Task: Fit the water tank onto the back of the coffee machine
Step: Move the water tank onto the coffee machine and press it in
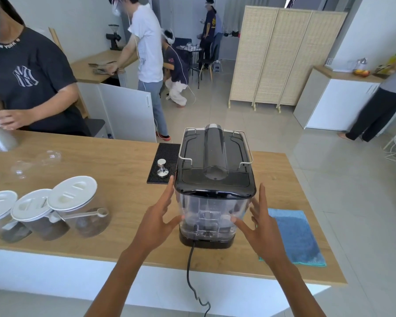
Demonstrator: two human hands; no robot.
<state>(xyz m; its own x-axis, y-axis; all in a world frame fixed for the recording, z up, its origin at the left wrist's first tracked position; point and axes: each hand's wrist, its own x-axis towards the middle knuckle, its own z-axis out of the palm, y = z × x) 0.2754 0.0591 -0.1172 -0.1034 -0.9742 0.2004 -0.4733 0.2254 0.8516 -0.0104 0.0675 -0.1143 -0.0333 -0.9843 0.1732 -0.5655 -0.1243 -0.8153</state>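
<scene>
A black coffee machine [215,156] stands on the wooden counter [114,161] with its back toward me. The clear water tank [212,213] sits upright against that back, under a black lid, on the machine's base. My left hand [158,220] is at the tank's left side, fingers spread, thumb near the lower left corner. On the tank's right side is my right hand [261,225], fingers spread too, thumb close to the lower right corner. Neither hand grips the tank.
A black power cord [189,268] hangs from the machine over the counter's near edge. A blue cloth [295,236] lies at the right. A tamper [162,168] stands on a black mat. Three lidded jars [55,211] sit at the left. A person in a dark shirt [28,83] stands across the counter.
</scene>
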